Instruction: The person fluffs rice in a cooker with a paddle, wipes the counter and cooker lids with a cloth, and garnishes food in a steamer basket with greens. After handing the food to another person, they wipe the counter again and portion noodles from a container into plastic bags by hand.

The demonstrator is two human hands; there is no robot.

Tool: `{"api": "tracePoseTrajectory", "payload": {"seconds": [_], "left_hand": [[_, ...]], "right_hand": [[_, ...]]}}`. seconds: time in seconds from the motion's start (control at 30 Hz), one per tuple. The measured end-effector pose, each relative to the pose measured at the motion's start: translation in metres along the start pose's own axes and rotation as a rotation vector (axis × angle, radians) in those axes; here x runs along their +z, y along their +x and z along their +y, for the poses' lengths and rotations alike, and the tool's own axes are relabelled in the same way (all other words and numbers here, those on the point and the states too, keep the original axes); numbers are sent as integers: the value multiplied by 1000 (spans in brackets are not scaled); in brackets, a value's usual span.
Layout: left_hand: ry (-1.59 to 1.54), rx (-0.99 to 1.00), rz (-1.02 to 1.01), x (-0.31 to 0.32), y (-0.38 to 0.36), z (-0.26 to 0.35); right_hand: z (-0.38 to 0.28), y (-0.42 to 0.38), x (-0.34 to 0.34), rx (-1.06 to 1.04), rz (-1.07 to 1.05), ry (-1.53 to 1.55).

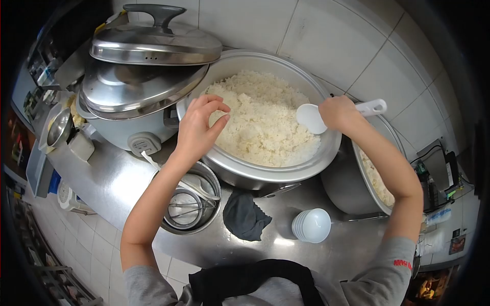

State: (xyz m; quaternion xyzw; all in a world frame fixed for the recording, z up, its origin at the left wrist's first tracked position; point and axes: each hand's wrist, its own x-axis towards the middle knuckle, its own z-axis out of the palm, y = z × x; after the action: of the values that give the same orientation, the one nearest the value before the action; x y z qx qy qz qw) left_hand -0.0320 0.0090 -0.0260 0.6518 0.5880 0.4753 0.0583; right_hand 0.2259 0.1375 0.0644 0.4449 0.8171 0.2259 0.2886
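A large rice cooker pot full of white cooked rice stands before me. My right hand is closed round a white rice paddle. The paddle's broad end is over the right part of the rice, and its handle sticks out behind my fist. Over the pot's left side hovers my left hand, fingers bent and the thumb apart from them, with nothing visible in it. A stack of small white bowls lies tilted on the steel counter, close to a dark crumpled cloth.
At left, metal lids are stacked on a second rice cooker. Another pot holding rice stands at right. A metal container with utensils sits near my left forearm on the steel counter. A tiled wall rises behind.
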Motion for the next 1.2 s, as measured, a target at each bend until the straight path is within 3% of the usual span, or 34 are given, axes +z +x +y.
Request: {"api": "tracePoseTrajectory", "payload": {"seconds": [0.13,0.2,0.33,0.4,0.5,0.53,0.6,0.63,0.7,0.9,1.03,1.1,1.2], "left_hand": [[-10,32,3,1,1,-2],[-19,54,8,1,1,-1],[13,61,2,-2,1,-3],[41,73,-6,-2,0,-5],[-5,43,2,-2,0,-1],[5,41,7,-2,-1,-1],[5,38,16,1,-1,1],[10,34,19,2,-1,1],[17,33,27,2,0,2],[79,35,23,0,-1,1],[35,18,17,1,-1,3],[43,26,25,2,-1,1],[95,42,29,1,-1,-1]], "right_hand": [[-11,-5,-22,-114,-25,104],[-13,20,-20,-113,178,410],[-37,58,9,-228,336,413],[-51,50,13,-481,372,242],[-36,27,6,-591,423,184],[-24,23,9,-589,417,185],[4,17,18,-300,438,372],[11,15,26,-298,434,369],[15,14,39,-49,154,231],[-10,-12,26,-132,10,346],[-26,-3,37,-170,36,443],[-39,0,36,-325,62,621],[-52,-6,20,-351,143,572]]}}
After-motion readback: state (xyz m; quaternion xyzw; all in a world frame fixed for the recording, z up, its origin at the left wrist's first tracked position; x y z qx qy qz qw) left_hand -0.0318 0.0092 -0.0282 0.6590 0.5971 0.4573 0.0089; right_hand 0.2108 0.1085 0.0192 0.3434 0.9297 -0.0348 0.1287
